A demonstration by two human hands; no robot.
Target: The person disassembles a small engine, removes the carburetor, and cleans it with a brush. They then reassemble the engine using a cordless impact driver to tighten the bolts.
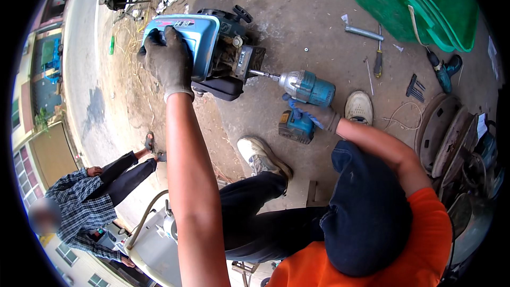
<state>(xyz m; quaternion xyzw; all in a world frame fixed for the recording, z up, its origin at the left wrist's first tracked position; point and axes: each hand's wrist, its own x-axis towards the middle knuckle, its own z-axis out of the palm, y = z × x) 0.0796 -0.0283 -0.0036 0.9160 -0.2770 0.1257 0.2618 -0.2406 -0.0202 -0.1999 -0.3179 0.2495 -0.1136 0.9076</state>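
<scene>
Fastening work on the engine (228,57) looked underway, not finished: it sat on the ground, the blue tank (204,40) in place, the socket bit (264,74) apparently up against its side. Left hand (169,59) lay spread on the tank, no grasp visible; right hand (319,115) was wrapped round the impact driver's (308,87) grip. Driving in or backing out, and how many fasteners were left, couldn't tell.
</scene>
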